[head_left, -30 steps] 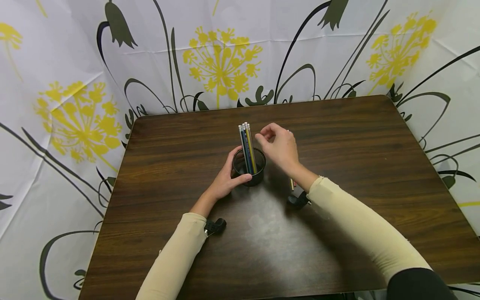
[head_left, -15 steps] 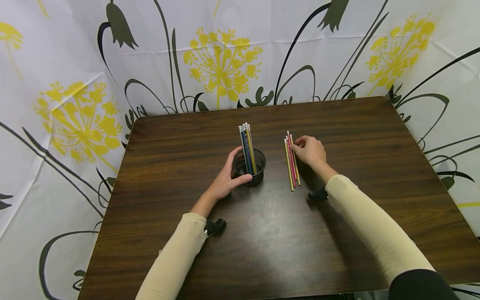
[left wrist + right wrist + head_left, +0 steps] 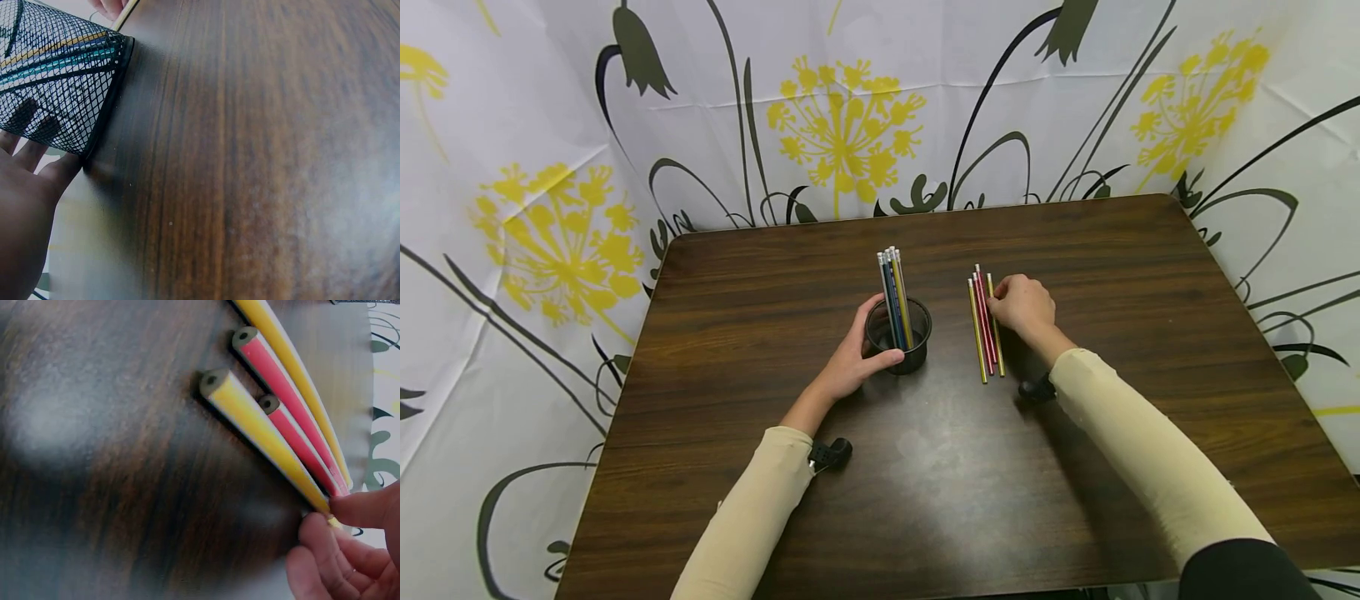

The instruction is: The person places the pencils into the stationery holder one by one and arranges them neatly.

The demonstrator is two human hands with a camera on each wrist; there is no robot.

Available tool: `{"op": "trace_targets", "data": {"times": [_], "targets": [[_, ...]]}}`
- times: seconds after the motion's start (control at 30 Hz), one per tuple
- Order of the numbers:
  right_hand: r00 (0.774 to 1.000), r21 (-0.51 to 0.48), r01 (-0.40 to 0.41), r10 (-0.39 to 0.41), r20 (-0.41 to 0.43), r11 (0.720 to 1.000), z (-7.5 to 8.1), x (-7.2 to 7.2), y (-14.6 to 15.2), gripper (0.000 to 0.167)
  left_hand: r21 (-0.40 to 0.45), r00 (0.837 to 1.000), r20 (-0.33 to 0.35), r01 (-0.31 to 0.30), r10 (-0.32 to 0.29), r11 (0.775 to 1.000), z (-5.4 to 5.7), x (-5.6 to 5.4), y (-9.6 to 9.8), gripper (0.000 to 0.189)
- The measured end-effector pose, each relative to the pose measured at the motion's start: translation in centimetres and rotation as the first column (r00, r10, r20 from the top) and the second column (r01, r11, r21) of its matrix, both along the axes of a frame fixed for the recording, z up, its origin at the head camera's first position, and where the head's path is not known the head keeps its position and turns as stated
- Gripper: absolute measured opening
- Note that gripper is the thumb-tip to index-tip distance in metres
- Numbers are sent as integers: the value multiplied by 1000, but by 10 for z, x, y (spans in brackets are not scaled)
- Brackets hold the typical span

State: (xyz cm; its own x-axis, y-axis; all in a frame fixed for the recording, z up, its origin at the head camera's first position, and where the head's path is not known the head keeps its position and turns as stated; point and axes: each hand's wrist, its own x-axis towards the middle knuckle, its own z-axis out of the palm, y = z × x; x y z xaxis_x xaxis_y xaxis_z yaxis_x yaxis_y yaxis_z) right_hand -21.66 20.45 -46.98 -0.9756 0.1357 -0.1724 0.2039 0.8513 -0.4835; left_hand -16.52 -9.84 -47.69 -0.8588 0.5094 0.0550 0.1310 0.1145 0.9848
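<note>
Grips a round black cup (image 3: 917, 357) in the left hand (image 3: 850, 358), with the fingers curled round its left side and the thumb across the near side. Shows open wire mesh in the wall of the cup, with a dark solid band round the base. Carries a bundle of slim standing pencils (image 3: 896, 296) inside the cup, blue, yellow and silvery, with pale far tips. Pinches the far part of the rightmost yellow pencil (image 3: 265, 434) between thumb and fingertip of the right hand (image 3: 1026, 304), with the other fingers bent in. Has two red pencils (image 3: 281, 378) just left of that, then the left yellow pencil (image 3: 297, 359), all lying straight and smooth on the desk (image 3: 700, 333), well to the right of the cup. Displays flat-cut near ends, each with a dark core, slightly spread apart. Leaves a strip of dark, streaky wood grain between cup and pencils, and wide stretches of it left, right and near. Meets flower-printed cloth (image 3: 715, 125) along the far edge, beyond both hands.
</note>
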Motion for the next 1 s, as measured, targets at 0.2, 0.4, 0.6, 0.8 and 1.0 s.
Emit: {"op": "trace_targets", "data": {"times": [0.2,0.4,0.6,0.8,1.0], "targets": [[1000,38,-9,9,-14,999,2,2,0,26,10,1000,-6,19,-19,1000,22,7,2,83],[999,1,27,-27,-19,1000,5,2,1,28,3,1000,-1,15,-15,1000,24,8,3,84],[982,-85,53,-68,-177,995,26,2,-1,23,9,1000,-4,25,-25,1000,23,7,3,84],[901,-212,-38,-59,-431,976,71,6,-19,21,12,1000,-1,23,-23,1000,24,7,3,84],[782,-359,-304,15,-624,882,112,29,-49,17,11,1000,-8,24,-24,1000,23,8,2,84]]}}
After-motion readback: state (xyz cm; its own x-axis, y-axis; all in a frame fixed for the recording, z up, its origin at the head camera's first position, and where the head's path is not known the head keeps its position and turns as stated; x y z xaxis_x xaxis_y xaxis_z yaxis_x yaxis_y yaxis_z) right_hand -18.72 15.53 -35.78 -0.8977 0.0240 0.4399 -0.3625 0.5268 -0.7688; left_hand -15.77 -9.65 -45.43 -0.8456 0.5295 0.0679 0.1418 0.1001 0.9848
